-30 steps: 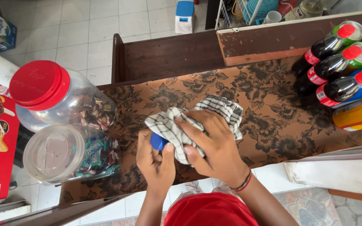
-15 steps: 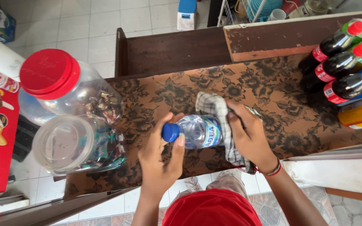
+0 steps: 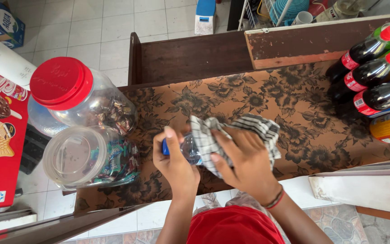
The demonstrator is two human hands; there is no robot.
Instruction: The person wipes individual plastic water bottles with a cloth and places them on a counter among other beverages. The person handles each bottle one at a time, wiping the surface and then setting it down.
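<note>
Head view, looking straight down. Landmark: the brown floral counter (image 3: 258, 104).

The left hand (image 3: 175, 160) is over the near edge of the counter, fingers curled around the capped end of a small clear water bottle (image 3: 189, 149). The bottle lies roughly level above the counter, its blue cap (image 3: 164, 147) towards the left.

The right hand (image 3: 245, 165) is just right of the left one, clenched on a checked cloth (image 3: 231, 135) – the cloth wraps the bottle's body and hides most of it.

At the counter's left end stand two clear jars of wrapped sweets: one with a red lid (image 3: 61, 82), one with a clear lid (image 3: 75, 155) nearer the person. At the right end lie dark soda bottles (image 3: 375, 72) with red caps – well apart from both hands.
</note>
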